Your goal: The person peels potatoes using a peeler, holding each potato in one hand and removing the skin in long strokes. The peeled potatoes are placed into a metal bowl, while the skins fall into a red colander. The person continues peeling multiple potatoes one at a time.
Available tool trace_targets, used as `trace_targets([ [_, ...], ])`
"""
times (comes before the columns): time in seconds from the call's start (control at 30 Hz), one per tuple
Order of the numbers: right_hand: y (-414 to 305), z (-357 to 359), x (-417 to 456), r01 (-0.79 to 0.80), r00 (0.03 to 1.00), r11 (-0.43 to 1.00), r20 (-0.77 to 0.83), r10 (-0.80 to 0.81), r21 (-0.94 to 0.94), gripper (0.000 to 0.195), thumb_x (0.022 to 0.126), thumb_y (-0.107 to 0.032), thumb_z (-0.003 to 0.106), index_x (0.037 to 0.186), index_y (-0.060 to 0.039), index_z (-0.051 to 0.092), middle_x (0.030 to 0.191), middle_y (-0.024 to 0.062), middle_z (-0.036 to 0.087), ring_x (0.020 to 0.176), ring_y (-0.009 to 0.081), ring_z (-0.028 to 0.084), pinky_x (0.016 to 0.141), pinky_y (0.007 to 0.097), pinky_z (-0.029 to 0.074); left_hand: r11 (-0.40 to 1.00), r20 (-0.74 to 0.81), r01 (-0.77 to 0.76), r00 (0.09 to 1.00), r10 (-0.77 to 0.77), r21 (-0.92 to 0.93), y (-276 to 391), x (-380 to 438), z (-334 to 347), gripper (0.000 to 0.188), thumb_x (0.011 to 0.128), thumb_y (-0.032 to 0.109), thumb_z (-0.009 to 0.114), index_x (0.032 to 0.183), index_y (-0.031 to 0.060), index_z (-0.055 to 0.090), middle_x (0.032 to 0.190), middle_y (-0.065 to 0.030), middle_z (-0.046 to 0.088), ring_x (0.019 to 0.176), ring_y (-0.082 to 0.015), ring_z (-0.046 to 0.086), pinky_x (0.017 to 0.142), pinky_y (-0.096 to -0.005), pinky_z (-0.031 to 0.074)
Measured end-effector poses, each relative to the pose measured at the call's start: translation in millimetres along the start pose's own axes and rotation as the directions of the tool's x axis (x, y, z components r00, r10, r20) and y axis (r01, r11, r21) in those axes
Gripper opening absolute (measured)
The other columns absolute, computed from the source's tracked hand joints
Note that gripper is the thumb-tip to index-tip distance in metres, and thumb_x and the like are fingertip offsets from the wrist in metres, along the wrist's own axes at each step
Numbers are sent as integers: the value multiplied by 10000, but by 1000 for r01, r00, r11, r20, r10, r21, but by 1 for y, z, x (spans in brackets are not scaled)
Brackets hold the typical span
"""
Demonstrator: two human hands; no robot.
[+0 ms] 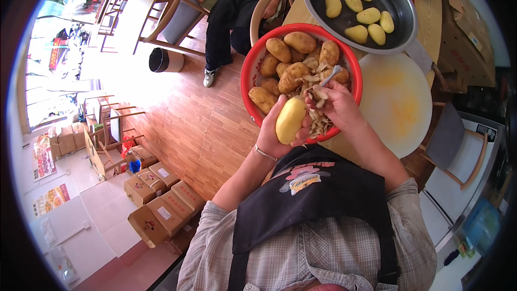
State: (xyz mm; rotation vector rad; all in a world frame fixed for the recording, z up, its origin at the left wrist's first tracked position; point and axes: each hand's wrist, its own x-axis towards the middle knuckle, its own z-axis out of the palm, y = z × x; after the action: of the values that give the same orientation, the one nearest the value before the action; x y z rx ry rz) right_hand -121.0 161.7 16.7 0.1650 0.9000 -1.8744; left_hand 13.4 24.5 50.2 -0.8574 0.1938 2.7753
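A peeled yellow potato lies in the grip of my left hand, over the near rim of a red-rimmed basin. My right hand is closed around a peeler with a grey-blue handle; bits of peel cling about its fingers. The peeler's blade is hidden by the fingers. Below both hands, the basin holds several unpeeled potatoes and a heap of potato peelings. Beyond it stands a metal bowl with several peeled potatoes at its bottom.
A round white board with yellow stains lies right of the basin on a wooden table. Across from me, a person sits near a wooden chair. A waste bin and cardboard boxes stand on the floor at left.
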Motion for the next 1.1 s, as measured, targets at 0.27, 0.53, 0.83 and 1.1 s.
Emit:
trace_targets([
  [0.27, 4, 5, -3, 76, 993, 981, 99, -59, -176, 103, 956, -60, 605, 1046, -29, 645, 1067, 87, 695, 992, 156, 646, 932, 297, 500, 990, 159, 73, 986, -54, -120, 2, 7, 4, 582, 998, 607, 348, 1177, 98, 567, 826, -155, 541, 540, -202, 478, 361, -266, 374],
  [0.53, 5, -18, -8, 181, 948, 820, -127, -293, -543, 236, 869, -107, 688, 1084, -36, 619, 880, 35, 653, 738, 78, 582, 645, 243, 483, 974, 38, -42, 999, 34, 224, 39, 33, 53, 551, 1019, 558, 338, 1245, 99, 541, 905, -149, 613, 616, -234, 568, 455, -294, 409],
  [0.83, 15, -27, -19, 202, 947, 813, -104, -305, -547, 125, 897, -11, 664, 1013, -36, 627, 849, -10, 625, 746, 65, 570, 694, 210, 483, 729, 147, -265, 964, 223, 631, 84, 184, 97, 485, 1024, 171, 440, 1476, 48, 316, 1298, -212, 530, 1090, -357, 609, 879, -450, 548],
  [1.1, 15, -19, -21, 324, 876, 582, 4, -482, -746, 120, 881, -19, 688, 975, -24, 613, 846, 4, 630, 773, 67, 583, 702, 228, 488, -318, 103, 66, 866, 489, 946, 112, 93, 67, 240, 924, 217, 597, 966, 3, 695, 886, -167, 707, 795, -285, 704, 688, -406, 567],
])
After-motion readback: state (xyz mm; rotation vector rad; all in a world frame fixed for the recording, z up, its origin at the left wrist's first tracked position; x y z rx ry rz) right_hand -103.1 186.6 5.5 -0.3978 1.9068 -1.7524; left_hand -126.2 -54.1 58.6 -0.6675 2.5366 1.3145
